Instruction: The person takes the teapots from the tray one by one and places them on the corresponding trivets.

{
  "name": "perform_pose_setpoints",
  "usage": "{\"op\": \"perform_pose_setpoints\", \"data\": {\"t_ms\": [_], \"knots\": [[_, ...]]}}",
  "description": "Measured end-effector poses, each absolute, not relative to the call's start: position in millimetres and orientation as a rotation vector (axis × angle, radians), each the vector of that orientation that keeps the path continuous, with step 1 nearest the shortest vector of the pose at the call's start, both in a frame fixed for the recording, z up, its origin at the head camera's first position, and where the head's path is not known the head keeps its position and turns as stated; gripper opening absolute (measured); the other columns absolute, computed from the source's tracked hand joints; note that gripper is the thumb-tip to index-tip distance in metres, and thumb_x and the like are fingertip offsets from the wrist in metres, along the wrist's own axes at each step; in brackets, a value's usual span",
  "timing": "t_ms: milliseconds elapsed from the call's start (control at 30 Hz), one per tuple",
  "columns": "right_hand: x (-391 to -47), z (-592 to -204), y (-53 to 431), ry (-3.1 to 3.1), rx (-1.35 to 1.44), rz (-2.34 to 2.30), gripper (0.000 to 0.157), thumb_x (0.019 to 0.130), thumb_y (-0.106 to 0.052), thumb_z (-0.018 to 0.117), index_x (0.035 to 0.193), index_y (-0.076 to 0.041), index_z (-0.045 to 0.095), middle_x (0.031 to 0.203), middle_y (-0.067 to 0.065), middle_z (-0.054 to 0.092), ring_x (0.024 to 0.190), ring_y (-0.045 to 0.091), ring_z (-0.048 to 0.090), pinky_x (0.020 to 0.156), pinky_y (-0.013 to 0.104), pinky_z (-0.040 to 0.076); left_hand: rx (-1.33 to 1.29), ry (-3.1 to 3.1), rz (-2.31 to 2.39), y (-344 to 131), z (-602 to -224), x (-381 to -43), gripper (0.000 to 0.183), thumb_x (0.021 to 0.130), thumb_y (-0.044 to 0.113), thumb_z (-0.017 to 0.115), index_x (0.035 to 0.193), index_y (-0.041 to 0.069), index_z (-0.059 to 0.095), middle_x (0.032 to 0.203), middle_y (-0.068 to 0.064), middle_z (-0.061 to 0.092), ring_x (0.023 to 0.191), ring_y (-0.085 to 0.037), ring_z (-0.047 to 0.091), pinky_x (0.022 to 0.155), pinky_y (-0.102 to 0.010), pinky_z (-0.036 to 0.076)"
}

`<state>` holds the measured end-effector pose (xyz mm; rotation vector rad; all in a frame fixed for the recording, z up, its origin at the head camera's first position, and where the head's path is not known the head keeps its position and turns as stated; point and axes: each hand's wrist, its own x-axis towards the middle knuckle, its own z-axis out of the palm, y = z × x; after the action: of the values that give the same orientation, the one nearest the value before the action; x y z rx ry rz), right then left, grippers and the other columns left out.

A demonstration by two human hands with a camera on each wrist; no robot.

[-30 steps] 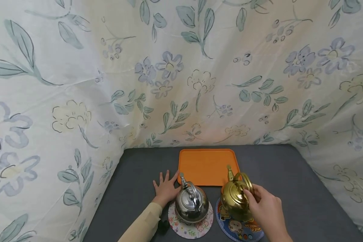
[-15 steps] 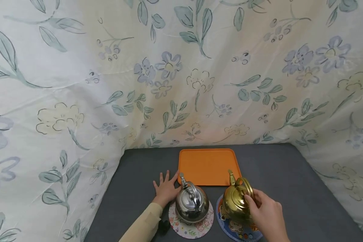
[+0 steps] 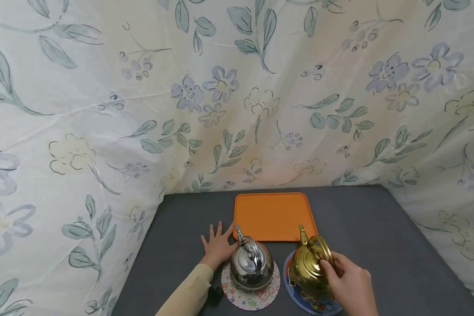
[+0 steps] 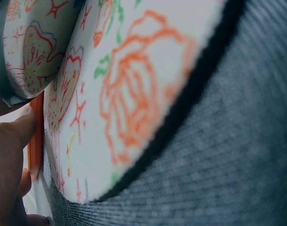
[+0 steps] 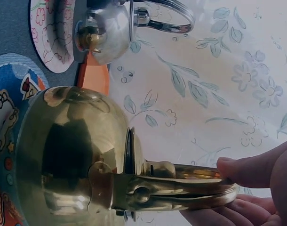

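Observation:
My right hand (image 3: 349, 281) grips the arched handle (image 5: 190, 188) of a gold kettle (image 3: 311, 271) between thumb and fingers. The kettle is close over a round blue mat (image 3: 294, 296) with cartoon figures, its spout pointing towards the tray. My left hand (image 3: 219, 249) lies spread on the dark table, fingertips near the left corner of an orange tray (image 3: 274, 215). Right beside that hand, a silver kettle (image 3: 252, 267) stands on a round white floral mat (image 3: 237, 298). In the left wrist view the floral mat (image 4: 129, 103) fills the middle, and the silver kettle's side mirrors its print.
The dark grey table (image 3: 355, 219) is walled at the back and sides by a floral cloth (image 3: 260, 109). A small black object (image 3: 215, 295) sits beside the left sleeve (image 3: 189, 289), near the floral mat.
The gold kettle, held in my right hand, has come down slightly and a little to the right, covering more of the blue mat. My left hand and the silver kettle have stayed in place.

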<state>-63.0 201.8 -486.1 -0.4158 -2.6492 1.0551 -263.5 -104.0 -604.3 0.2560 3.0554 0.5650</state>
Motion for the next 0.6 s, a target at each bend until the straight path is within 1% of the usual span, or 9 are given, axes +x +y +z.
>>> {"op": "perform_pose_setpoints", "data": {"t_ms": [167,267,367,433,533,600], "knots": [[-61.7,-488.0,202.9,-2.652,-0.437,1.053,0.043,0.094,-0.022,0.072,0.121,0.010,0.067,0.104,0.027,0.074,0.083,0.035,0.075,0.072,0.048,0.060,0.263,3.057,0.559,-102.7,-603.7,-264.5,0.072,0.092,0.054,0.066,0.156,0.038,0.038,0.165,-0.016,0.028,0.152,-0.050,0.013,0.110,-0.081,0.008],[-61.4,-489.6,203.5,-2.658,-0.452,1.056,0.044,0.095,-0.023,0.071,0.123,0.010,0.066,0.104,0.027,0.074,0.083,0.034,0.075,0.071,0.046,0.060,0.273,3.057,0.560,-101.9,-603.4,-264.8,0.072,0.092,0.054,0.066,0.156,0.037,0.039,0.165,-0.016,0.029,0.152,-0.051,0.014,0.110,-0.081,0.009],[-62.4,-490.7,204.9,-2.671,-0.449,1.078,0.048,0.096,-0.027,0.070,0.127,0.010,0.065,0.107,0.029,0.073,0.084,0.034,0.075,0.070,0.045,0.061,0.277,3.038,0.561,-103.0,-602.5,-265.4,0.072,0.092,0.054,0.065,0.157,0.037,0.038,0.165,-0.016,0.027,0.152,-0.051,0.013,0.110,-0.081,0.008],[-63.2,-490.1,207.8,-2.676,-0.435,1.073,0.052,0.097,-0.032,0.069,0.129,0.009,0.064,0.106,0.027,0.074,0.082,0.033,0.075,0.069,0.045,0.060,0.291,3.022,0.595,-105.1,-600.3,-267.2,0.073,0.092,0.054,0.065,0.157,0.036,0.037,0.165,-0.018,0.027,0.152,-0.052,0.013,0.110,-0.081,0.009],[-64.9,-488.1,217.1,-2.627,-0.355,0.985,0.048,0.100,-0.037,0.064,0.128,0.003,0.068,0.101,0.021,0.076,0.073,0.026,0.073,0.063,0.043,0.059,0.330,3.043,0.644,-111.8,-594.1,-272.5,0.078,0.092,0.056,0.065,0.159,0.032,0.033,0.163,-0.022,0.030,0.151,-0.051,0.020,0.111,-0.079,0.014],[-68.7,-485.8,226.9,-2.549,-0.248,0.884,0.040,0.101,-0.033,0.064,0.124,-0.001,0.071,0.099,0.018,0.077,0.068,0.024,0.072,0.059,0.042,0.057,0.376,3.120,0.684,-119.0,-584.5,-275.1,0.079,0.093,0.056,0.065,0.159,0.026,0.035,0.159,-0.024,0.036,0.148,-0.049,0.029,0.113,-0.075,0.021]]}}
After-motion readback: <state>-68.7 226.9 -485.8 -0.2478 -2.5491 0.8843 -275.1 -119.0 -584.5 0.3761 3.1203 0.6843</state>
